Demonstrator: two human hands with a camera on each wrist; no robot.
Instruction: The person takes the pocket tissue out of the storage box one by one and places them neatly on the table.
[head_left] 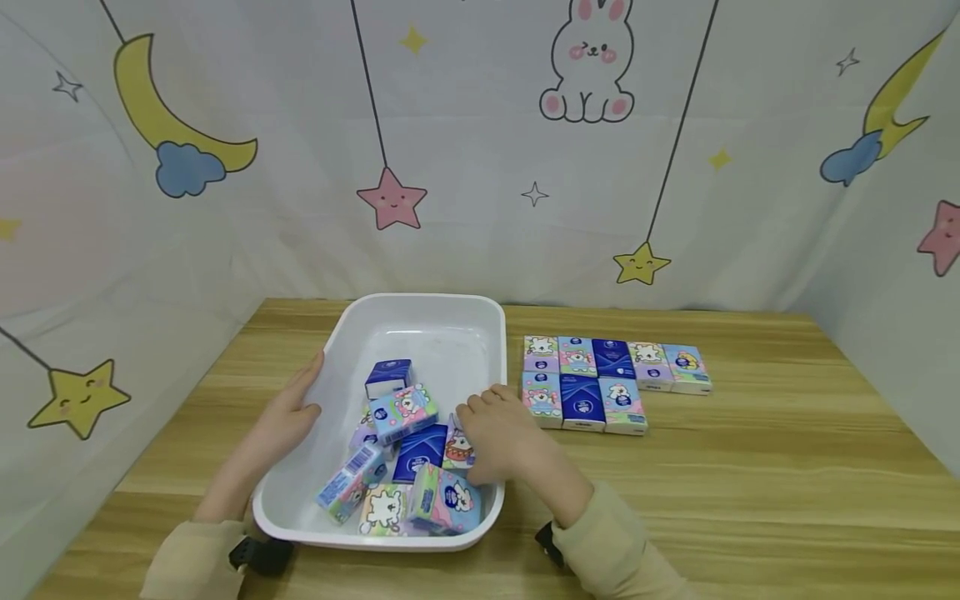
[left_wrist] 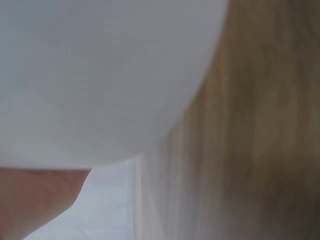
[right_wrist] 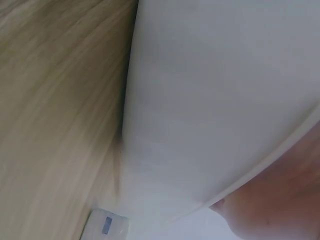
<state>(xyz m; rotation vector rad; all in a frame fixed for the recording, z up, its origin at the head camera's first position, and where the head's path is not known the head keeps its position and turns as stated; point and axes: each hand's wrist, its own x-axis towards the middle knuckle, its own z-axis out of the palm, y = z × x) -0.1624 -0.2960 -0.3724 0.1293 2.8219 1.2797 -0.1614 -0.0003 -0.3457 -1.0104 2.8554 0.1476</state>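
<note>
A white plastic tub [head_left: 420, 325] stands on the wooden table [head_left: 750, 483] and holds several small, colourful tissue packs [head_left: 403, 410] in a loose heap. My left hand [head_left: 294, 408] lies flat along the outside of the tub's left rim, fingers straight. Over the right rim reaches my right hand [head_left: 491, 429], its fingers curled down onto a white-and-orange pack [head_left: 457, 448]; the fingertips are hidden. The wrist views are blurred: the left shows the tub wall [left_wrist: 100, 75] and a bit of hand [left_wrist: 35, 200], the right shows the tub wall [right_wrist: 215, 100] and hand [right_wrist: 280, 200].
Two neat rows of tissue packs [head_left: 611, 379] lie flat on the table just right of the tub. A cloth backdrop [head_left: 480, 150] with moons, stars and a rabbit closes in the back and both sides. Bare wood [head_left: 787, 517] stretches to the right and front.
</note>
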